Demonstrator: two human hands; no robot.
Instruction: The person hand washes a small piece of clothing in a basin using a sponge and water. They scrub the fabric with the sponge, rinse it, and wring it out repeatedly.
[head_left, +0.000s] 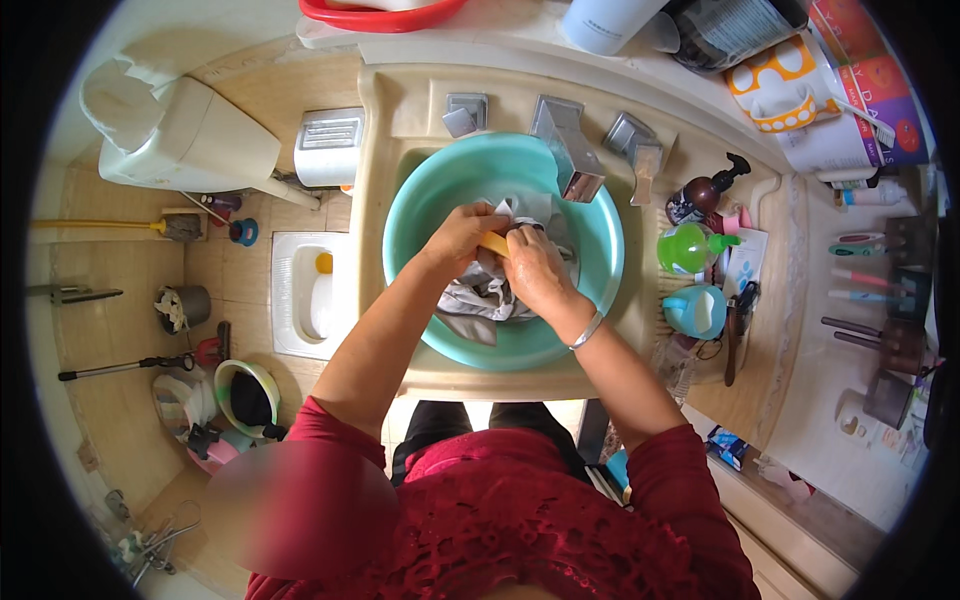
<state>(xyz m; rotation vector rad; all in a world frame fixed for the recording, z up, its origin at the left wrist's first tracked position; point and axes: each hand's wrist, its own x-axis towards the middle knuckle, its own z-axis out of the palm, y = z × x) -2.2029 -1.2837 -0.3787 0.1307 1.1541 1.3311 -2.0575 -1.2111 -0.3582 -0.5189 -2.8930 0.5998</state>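
A turquoise plastic basin (600, 307) sits in the beige sink, with wet grey and white cloth (480, 296) bunched inside it. Over the basin my left hand (463, 238) pinches an upper fold of the cloth. My right hand (538, 271), with a silver bangle at the wrist, is close beside it and curled over the cloth. Between the two hands shows a yellow bar (495, 244), probably soap, and my right fingers close on its near end. Both palms and part of the cloth are hidden from above.
The metal faucet spout (577, 169) juts over the basin's back right rim. Right of the sink stand a green pump bottle (684, 249), a brown pump bottle (701, 196) and a light-blue cup (697, 311). On the left, a squat toilet (300, 296) is set in the floor.
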